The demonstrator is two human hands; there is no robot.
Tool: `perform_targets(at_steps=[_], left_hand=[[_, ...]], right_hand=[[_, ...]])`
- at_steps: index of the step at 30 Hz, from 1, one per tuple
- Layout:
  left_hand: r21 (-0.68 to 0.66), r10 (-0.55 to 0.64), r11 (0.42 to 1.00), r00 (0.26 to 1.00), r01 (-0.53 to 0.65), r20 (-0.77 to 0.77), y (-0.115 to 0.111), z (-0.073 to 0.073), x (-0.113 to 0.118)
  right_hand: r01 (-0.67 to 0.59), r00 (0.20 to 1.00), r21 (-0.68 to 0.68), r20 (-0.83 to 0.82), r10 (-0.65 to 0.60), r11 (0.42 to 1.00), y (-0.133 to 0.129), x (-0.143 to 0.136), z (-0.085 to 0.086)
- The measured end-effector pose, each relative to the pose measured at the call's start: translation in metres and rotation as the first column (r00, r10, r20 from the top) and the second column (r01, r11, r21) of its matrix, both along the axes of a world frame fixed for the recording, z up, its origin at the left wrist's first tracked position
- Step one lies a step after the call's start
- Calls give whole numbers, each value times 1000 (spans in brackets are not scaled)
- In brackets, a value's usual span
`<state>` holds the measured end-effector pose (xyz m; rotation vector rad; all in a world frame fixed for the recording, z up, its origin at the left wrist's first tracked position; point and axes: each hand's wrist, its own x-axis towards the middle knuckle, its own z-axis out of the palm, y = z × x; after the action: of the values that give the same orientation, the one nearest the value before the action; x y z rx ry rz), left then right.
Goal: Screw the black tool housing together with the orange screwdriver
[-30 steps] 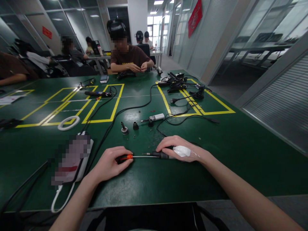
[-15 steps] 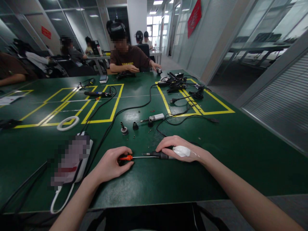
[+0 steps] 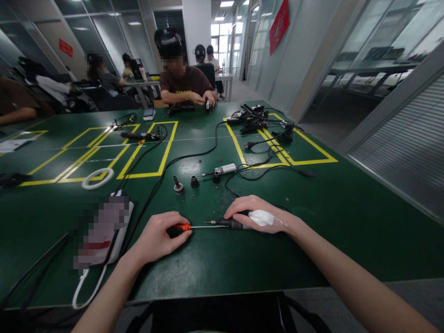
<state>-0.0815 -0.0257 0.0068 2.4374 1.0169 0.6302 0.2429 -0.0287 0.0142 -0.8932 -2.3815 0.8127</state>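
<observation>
My left hand (image 3: 164, 236) is curled around the orange handle of a screwdriver (image 3: 186, 227). Its thin shaft lies level and points right, toward the other tool. My right hand (image 3: 255, 212) grips a black pen-shaped tool with a metal tip (image 3: 225, 223); the tip points left, and the palm hides the tool's rear. The screwdriver's end reaches the side of this tool, but I cannot tell whether they touch. A white pad (image 3: 262, 218) covers the back of my right hand. Beyond my hands stand a round metal-based part (image 3: 178, 187) and two black collars (image 3: 194, 181). A silver cylinder (image 3: 227, 169) lies behind them.
The green table (image 3: 194, 273) has yellow tape outlines. At left lie a phone-like device (image 3: 104, 231) with a white cable and a white tape ring (image 3: 97, 178). A cable pile (image 3: 255, 118) sits at the back right. A co-worker (image 3: 185, 85) handles a small object across the table.
My left hand has closed slightly more over the orange handle; my right hand stays put. Across the table, the co-worker's hands have come together with the small object.
</observation>
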Motion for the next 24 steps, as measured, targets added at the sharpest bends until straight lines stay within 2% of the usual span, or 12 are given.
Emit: perform_targets(at_steps=[5,15,24], left_hand=[[-12,-10,1000,1000,10,-24,-1,3,2],[-52,49,997,999,-49,-4,-2,-4,2],[-73,35,997,999,-34,3,-2,-3,3]], right_hand=[[-4,1000,-2,0,4,1000,0,0,0],[-9,1000,0,-3,9,1000,0,0,1],[-8,1000,5,-2,8,1000,0,0,1]])
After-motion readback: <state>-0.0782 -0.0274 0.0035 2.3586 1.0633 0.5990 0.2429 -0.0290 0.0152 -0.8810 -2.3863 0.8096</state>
